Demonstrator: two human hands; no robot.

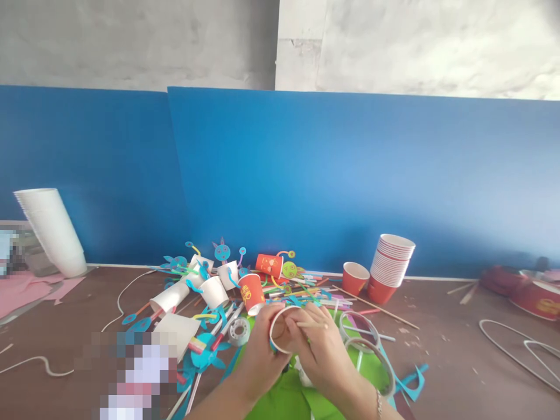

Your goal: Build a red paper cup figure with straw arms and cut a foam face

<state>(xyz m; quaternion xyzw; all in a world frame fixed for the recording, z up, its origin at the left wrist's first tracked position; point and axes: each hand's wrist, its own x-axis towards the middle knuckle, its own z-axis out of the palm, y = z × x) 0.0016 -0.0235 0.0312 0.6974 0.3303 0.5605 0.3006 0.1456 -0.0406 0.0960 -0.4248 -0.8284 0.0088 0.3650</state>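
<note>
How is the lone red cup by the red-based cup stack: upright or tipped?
Upright: the red cup stands beside the cup stack, open rim facing up.

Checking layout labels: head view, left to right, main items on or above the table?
White cup stack, small tape roll, held cup, single upright red cup, red cup stack, red bowl.

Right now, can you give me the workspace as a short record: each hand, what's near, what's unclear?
left hand: fingers around a paper cup, mouth facing the camera
right hand: holds a thin wooden stick, fingers at the cup's mouth
beneath hands: green sheets
left side: leaning white cup stack
beyond hands: decorated cups, some tipped over
right side: single red cup beside a red-and-white cup stack
behind: blue panel
unclear: cup's outside, mostly hidden by the hands
</note>
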